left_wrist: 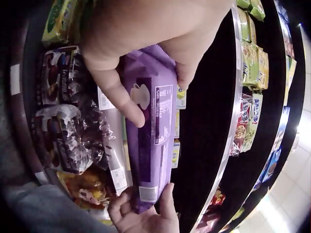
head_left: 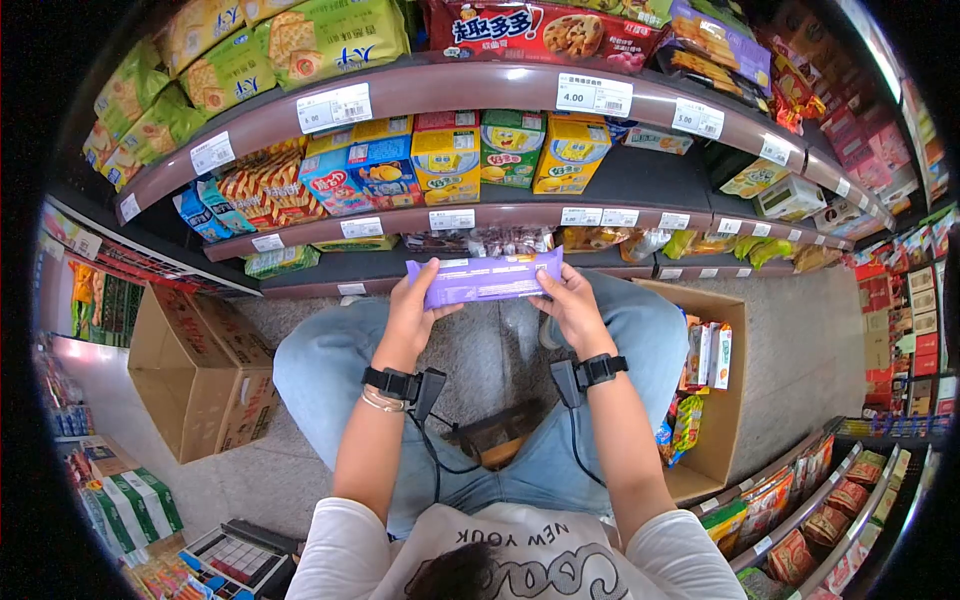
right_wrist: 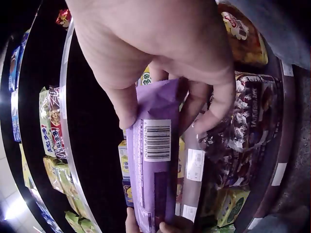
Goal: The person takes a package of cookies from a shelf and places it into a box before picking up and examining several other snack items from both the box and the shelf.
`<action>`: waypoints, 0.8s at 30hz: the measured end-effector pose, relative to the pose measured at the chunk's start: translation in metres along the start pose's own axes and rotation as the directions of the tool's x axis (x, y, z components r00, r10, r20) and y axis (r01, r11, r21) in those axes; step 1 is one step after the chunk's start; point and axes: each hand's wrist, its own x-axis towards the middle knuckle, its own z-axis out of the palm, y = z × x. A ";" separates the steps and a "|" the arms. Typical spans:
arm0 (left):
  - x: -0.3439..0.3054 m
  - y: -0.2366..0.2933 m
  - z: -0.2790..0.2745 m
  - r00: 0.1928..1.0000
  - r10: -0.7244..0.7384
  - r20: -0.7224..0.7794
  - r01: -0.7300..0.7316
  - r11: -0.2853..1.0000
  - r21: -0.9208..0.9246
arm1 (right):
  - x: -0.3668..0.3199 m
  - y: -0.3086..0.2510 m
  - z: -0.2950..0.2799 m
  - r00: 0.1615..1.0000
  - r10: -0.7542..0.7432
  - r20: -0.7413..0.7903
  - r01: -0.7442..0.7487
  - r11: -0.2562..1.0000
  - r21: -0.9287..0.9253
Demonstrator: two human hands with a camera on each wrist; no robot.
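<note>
Between both hands a long purple snack packet (head_left: 480, 281) is held level in front of the lower shelves. My left hand (head_left: 408, 305) grips its left end, thumb on top and fingers beneath. At the other end my right hand (head_left: 574, 308) pinches it the same way. In the left wrist view the packet (left_wrist: 154, 111) shows a cup picture and a panel of small print. A barcode label (right_wrist: 157, 140) faces up near the right hand in the right wrist view.
Shelves of boxed and bagged snacks curve across the front, with yellow biscuit boxes (head_left: 446, 160) on the middle one. An open cardboard box (head_left: 720, 400) holding packets stands at the right knee. Another cardboard box (head_left: 190, 370) sits at the left on the grey floor (head_left: 300, 480).
</note>
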 end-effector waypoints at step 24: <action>-0.068 0.012 0.077 0.927 0.375 -0.001 -0.375 0.927 -0.031 | -0.115 -0.062 0.048 0.922 -0.365 0.127 0.350 0.928 0.126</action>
